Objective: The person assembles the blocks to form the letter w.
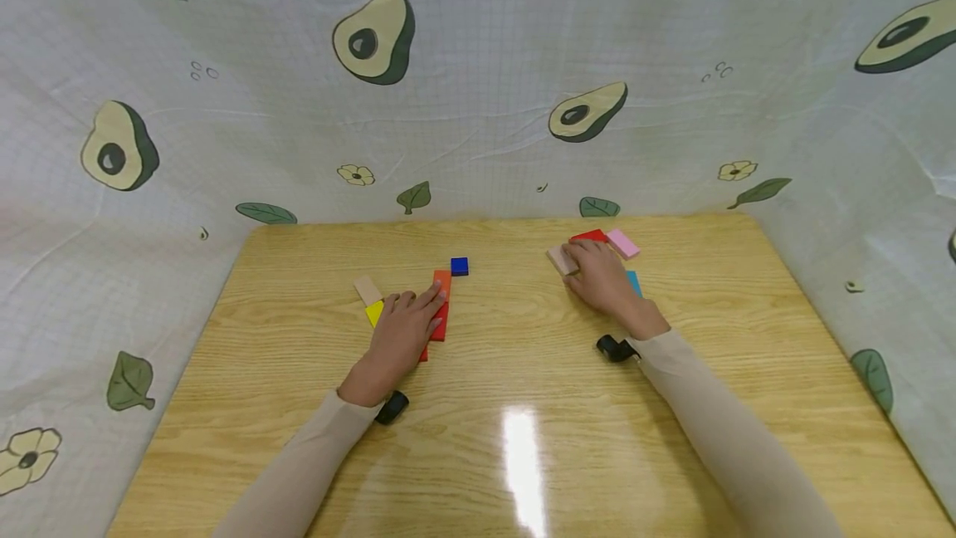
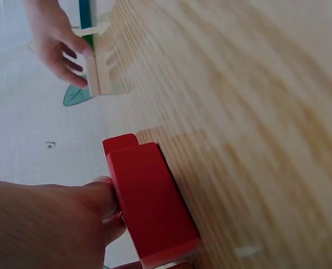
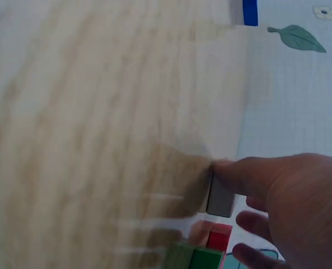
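In the head view my left hand (image 1: 403, 330) lies over a cluster of blocks, fingers extended onto a row made of an orange-red block (image 1: 442, 276) and a red block (image 1: 439, 329). The left wrist view shows its fingertips against the side of a red block (image 2: 152, 202). My right hand (image 1: 601, 276) pinches a plain wooden block (image 1: 562, 261) at the table's back right. From the right wrist, the thumb sits at one end of that wooden block (image 3: 220, 197), the other fingers bent beside it. A small blue block (image 1: 459, 266) touches the far end of the left row.
By the left hand lie a beige block (image 1: 368, 290), a yellow block (image 1: 374, 313) and another red piece (image 1: 423, 354), partly covered. Around the right hand are a red block (image 1: 590, 236), a pink block (image 1: 623, 244), a light-blue block (image 1: 634, 282) and a green block (image 3: 206, 259). Printed cloth (image 1: 478, 148) borders the table.
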### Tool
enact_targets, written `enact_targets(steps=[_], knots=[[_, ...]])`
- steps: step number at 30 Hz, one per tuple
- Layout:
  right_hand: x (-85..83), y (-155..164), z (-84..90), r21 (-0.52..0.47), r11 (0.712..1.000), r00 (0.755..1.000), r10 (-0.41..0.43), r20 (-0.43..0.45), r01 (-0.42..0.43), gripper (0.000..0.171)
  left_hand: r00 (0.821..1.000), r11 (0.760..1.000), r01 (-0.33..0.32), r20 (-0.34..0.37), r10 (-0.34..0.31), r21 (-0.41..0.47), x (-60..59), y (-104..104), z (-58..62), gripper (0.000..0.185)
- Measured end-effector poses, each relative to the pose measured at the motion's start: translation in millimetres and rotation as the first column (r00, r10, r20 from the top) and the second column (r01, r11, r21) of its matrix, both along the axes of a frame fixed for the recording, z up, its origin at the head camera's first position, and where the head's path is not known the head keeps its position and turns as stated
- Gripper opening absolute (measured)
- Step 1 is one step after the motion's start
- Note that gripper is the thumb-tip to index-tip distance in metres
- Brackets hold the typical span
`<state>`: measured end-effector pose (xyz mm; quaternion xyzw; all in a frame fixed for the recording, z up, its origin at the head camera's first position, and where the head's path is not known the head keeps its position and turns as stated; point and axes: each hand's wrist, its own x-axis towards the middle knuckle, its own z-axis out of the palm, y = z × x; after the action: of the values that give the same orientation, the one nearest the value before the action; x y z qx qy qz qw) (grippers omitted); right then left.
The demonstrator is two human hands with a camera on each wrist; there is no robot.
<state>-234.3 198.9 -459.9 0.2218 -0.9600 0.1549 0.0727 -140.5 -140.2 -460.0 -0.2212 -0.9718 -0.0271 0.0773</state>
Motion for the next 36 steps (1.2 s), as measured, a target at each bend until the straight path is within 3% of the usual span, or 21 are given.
enact_targets(steps=[10, 20, 36], knots=[[-8.5, 5, 1.9, -0.007, 0.987, 0.982, 0.163, 0.100, -0.163, 0.055, 1.000, 1.000, -0.008, 0.008, 0.008, -0.007, 1.5, 0, -1.1, 0.042], [-15.1, 6, 8.9, 0.078, 0.977, 0.974, 0.188, 0.123, -0.198, 0.054, 1.000, 1.000, -0.005, -0.007, 0.005, -0.030, -0.9, 0, -5.4, 0.043], [-2.3, -36, 12.6, 0.029, 0.969, 0.967, 0.242, 0.080, -0.245, 0.059, 1.000, 1.000, -0.004, 0.022, 0.004, -0.013, -0.5, 0, -2.8, 0.043]])
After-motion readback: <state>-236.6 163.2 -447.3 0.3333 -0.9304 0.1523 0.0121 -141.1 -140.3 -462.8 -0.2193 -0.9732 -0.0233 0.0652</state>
